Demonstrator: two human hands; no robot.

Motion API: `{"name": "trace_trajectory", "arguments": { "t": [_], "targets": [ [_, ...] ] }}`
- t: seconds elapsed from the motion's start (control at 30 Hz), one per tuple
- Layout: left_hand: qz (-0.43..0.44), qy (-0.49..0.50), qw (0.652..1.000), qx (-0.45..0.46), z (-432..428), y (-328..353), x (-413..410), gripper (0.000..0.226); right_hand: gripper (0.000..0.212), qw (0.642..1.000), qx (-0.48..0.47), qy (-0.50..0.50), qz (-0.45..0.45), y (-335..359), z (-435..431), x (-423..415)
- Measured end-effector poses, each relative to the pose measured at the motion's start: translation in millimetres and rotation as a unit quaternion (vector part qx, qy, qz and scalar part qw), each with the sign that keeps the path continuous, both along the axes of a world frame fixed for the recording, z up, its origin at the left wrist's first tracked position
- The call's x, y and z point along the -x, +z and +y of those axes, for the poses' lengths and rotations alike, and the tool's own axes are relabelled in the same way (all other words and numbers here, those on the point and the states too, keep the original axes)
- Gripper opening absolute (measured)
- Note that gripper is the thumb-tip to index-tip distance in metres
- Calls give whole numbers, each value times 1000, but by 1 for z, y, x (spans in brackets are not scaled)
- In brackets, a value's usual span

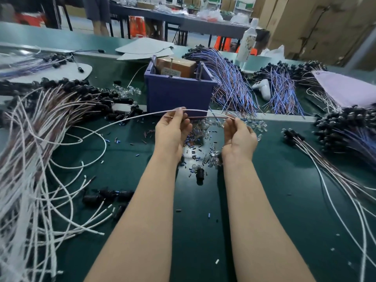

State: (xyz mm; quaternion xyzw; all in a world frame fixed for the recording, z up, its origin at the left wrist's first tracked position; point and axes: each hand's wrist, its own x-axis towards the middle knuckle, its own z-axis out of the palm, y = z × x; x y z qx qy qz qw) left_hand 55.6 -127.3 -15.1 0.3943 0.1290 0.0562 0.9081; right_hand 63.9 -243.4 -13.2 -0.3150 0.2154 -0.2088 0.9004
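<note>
Green table [203, 220] fills the view and is cluttered all over. A big loose pile of white and brown wires [30, 159] with black sockets at their far ends sprawls over the left side. Blue wire bundles [234, 86] fan out at the back right, more black-capped bundles at the far right edge. Purple box [179, 92] stands upright at center back, a cardboard carton [179, 66] inside it.

Both forearms reach in from the bottom. Left hand [171, 133] is raised above the table, just in front of the box, fingertips pinching the white wire [196, 110] and the end of a thin brown wire [203, 117]. Right hand [240, 137] is level with it, fingers curled, pinching both wires where they meet. The two wires span between the hands in the air; the white one trails off left, down to the pile.

Clear bulbs [211, 157] lie scattered under and beyond the hands. Tiny blue and black bits [193, 143] are strewn across the table between the wrists.
</note>
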Motion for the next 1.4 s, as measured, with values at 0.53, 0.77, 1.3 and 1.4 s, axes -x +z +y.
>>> {"name": "trace_trajectory", "arguments": {
  "t": [0.53, 0.77, 1.3, 1.4],
  "targets": [
    [-21, -69, 996, -57, -7, -4, 1, 16, 15, 966, 198, 161, -45, -2, 22, 5],
    [8, -100, 963, -251, 1, -9, -1, 21, 15, 983, 138, 116, -41, -2, 13, 6],
    [-34, -84, 912, -401, 0, -10, -1, 25, 23, 979, 187, 80, -27, -8, 9, 2],
    [25, 0, 932, -362, 8, -12, -5, 21, 20, 987, 152, 43, -13, -5, -6, 2]
  ]
}}
